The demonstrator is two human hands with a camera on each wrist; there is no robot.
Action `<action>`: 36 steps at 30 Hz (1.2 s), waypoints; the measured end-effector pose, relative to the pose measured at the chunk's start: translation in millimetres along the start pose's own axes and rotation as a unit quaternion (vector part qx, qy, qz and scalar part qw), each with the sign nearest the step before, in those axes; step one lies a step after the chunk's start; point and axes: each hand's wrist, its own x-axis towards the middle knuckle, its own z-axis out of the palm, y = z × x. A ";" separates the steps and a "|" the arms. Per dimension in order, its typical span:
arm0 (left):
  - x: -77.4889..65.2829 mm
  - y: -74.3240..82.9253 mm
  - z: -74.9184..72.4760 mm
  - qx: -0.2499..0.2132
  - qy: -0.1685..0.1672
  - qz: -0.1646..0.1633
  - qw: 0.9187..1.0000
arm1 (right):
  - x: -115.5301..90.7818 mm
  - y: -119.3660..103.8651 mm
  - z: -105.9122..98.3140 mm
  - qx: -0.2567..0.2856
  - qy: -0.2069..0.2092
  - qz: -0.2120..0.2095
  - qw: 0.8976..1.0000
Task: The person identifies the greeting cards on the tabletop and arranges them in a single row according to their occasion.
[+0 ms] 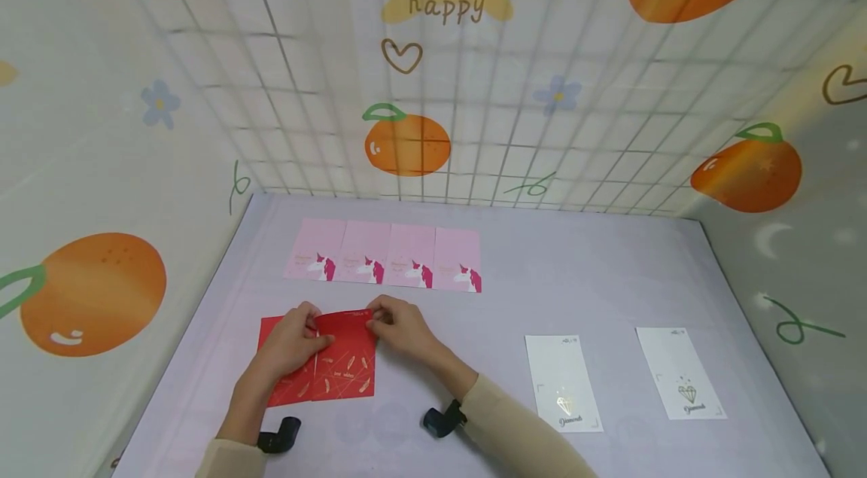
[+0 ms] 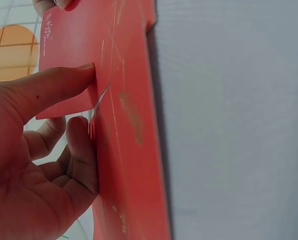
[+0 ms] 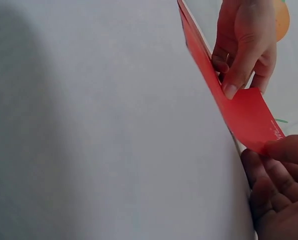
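A red card (image 1: 345,354) with gold feather prints and small lettering lies on the table, its top edge bent up. My left hand (image 1: 290,342) pinches its upper left edge, the thumb on the printed face and fingers behind, as the left wrist view shows. At the upper right corner, my right hand (image 1: 404,327) pinches the same card between thumb and fingers. A second red card (image 1: 293,388) lies flat to the left, close against the first and partly hidden under my left hand. In the right wrist view the raised part of the red card (image 3: 251,117) curves between both hands.
Several pink unicorn cards (image 1: 411,241) lie in a row behind the hands. Two white cards with diamond prints, a nearer one (image 1: 558,372) and a farther one (image 1: 670,365), lie apart on the right. A patterned curtain (image 1: 460,86) hangs over a wire grid behind the table.
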 end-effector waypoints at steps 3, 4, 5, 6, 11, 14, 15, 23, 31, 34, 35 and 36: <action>-0.2 0.1 -0.2 0.000 -0.002 -0.002 1.000 | 0.2 0.6 -0.1 0.002 0.001 0.001 1.000; -0.1 0.1 -0.3 0.000 -0.003 -0.003 1.000 | 0.2 0.8 -0.2 0.003 0.001 0.001 1.000; 0.0 0.0 -0.4 0.000 -0.004 -0.003 1.000 | 0.4 1.0 -0.1 0.005 0.001 0.001 1.000; -0.1 -0.1 -0.6 0.000 -0.005 -0.004 1.000 | 0.5 1.3 0.1 0.006 -0.001 0.002 1.000; -3.2 1.6 -2.5 0.004 -0.005 -0.002 1.000 | 0.8 1.8 1.8 0.010 -0.004 0.007 1.000; -6.4 4.8 -4.3 0.008 -0.005 0.008 1.000 | -0.5 0.0 1.1 0.020 0.001 0.013 1.000; -7.6 6.4 -5.1 0.006 -0.005 0.010 1.000 | -1.2 -1.0 0.6 0.025 0.002 0.017 1.000; -12.3 16.7 -10.4 -0.103 -0.034 0.010 0.994 | -6.2 -11.8 -9.2 0.084 0.015 0.038 0.996; -10.8 21.6 1.1 -0.215 -0.062 -0.002 0.975 | -11.0 -12.9 -32.7 0.112 0.035 0.065 0.991; -12.0 25.9 10.9 -0.236 -0.071 -0.004 0.969 | -16.5 -8.4 -45.5 0.113 0.049 0.066 0.990; -12.4 27.5 14.6 -0.247 -0.077 -0.005 0.966 | -18.6 -6.4 -49.9 0.113 0.054 0.066 0.990; -13.1 29.2 18.5 -0.256 -0.082 -0.007 0.963 | -20.9 -5.2 -54.5 0.112 0.058 0.069 0.990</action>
